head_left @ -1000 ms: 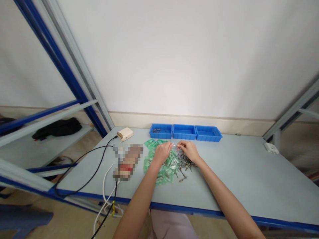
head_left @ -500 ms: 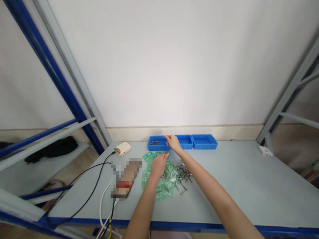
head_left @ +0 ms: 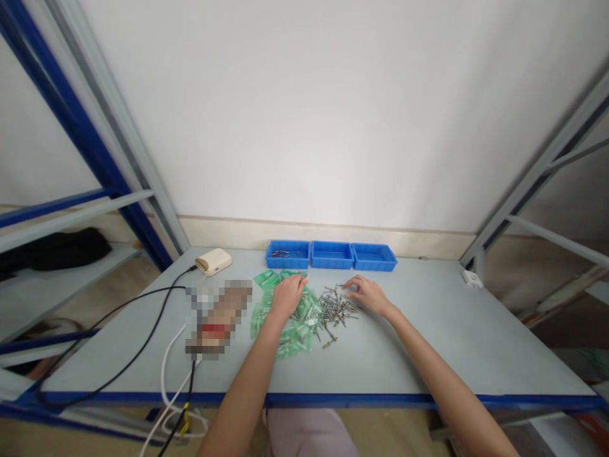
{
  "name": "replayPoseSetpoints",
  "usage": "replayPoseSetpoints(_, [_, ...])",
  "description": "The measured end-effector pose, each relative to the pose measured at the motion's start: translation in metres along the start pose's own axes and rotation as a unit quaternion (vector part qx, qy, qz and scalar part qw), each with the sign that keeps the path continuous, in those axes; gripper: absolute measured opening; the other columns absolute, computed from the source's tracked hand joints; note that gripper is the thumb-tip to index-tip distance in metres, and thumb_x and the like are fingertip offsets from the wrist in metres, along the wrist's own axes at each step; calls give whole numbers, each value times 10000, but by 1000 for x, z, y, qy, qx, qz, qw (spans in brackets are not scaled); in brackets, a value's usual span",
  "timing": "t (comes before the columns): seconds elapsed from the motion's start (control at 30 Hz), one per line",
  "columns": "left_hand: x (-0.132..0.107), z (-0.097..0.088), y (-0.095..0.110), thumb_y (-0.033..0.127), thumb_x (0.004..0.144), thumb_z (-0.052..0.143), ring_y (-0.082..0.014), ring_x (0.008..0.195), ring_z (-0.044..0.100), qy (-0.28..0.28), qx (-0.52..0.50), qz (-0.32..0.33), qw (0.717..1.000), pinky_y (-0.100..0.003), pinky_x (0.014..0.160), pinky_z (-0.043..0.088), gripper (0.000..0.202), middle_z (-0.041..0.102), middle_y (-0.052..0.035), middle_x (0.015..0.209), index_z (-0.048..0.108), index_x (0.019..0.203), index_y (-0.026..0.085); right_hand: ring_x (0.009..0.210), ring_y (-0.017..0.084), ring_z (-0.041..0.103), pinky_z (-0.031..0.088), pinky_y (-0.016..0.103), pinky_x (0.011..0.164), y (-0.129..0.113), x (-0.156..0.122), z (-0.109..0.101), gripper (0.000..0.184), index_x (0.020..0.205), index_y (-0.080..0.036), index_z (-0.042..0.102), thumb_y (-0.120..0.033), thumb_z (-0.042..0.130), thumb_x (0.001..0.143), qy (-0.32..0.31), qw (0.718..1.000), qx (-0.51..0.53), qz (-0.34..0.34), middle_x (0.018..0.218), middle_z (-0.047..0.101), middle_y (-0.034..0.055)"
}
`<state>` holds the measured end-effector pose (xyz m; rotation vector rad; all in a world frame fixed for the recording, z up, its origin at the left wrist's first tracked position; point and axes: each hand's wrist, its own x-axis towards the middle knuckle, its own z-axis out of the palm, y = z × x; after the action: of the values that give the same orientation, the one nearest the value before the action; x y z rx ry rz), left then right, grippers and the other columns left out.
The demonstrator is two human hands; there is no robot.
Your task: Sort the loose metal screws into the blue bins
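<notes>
A heap of small green plastic bags (head_left: 285, 320) lies on the grey table (head_left: 428, 343), with a pile of metal screws (head_left: 333, 311) to its right. My left hand (head_left: 287, 296) rests on the green bags, fingers curled down onto them. At the right edge of the screw pile, my right hand (head_left: 367, 294) has its fingertips pinched together at the screws. Behind both stand three blue trays (head_left: 330, 254) in a row; the left tray (head_left: 288, 254) holds a few screws.
A beige device (head_left: 214, 261) with a black cable (head_left: 143, 330) sits at the back left, and white cables hang over the front edge. A blurred patch (head_left: 217, 319) lies left of the bags. A white socket (head_left: 472, 278) sits at the far right. Blue and grey rack posts flank the table.
My right hand has come back from the left blue tray to the screw pile. My left hand stayed on the green bags. The view shifted a little to the right.
</notes>
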<state>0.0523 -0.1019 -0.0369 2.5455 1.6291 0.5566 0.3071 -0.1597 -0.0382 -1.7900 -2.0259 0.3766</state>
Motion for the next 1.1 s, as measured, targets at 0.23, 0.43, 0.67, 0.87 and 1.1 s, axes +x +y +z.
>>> replayPoseSetpoints(0.23, [1,4,-2,391,977,300,-199,835,619,8,-15,2,1000,-265,682,408,391,653,-61,860,600,841,179,885,186,577,364,309,785,2,-23,-6,138,814,-268,710,-355,715,707,3,998,-20,58,997,659,12])
replayPoseSetpoints(0.43, [2,4,-3,360,974,320,-200,854,617,1,-2,16,1000,-266,708,416,356,652,-66,896,599,846,178,747,151,599,373,263,682,0,-32,0,100,723,-223,693,-300,643,760,30,995,15,97,811,678,14])
replayPoseSetpoints(0.67, [0,3,-1,286,947,421,-188,944,599,38,-40,65,996,-274,783,459,223,614,-62,1022,556,1081,169,709,145,616,418,243,664,-20,2,12,164,816,-190,685,-311,574,818,66,990,108,67,770,704,21])
replayPoseSetpoints(0.87, [-1,9,0,202,927,462,-187,990,572,61,-8,185,981,-287,827,465,189,593,-70,1068,586,1070,188,729,131,620,440,234,703,-54,42,39,107,827,-200,698,-254,616,785,35,983,182,-4,820,718,0])
replayPoseSetpoints(1.1, [1,6,-5,243,956,419,-176,886,571,66,-16,161,985,-272,770,444,223,607,-47,873,613,867,179,788,153,630,457,259,743,-60,45,54,167,927,-206,695,-268,593,810,64,973,220,-5,882,721,17])
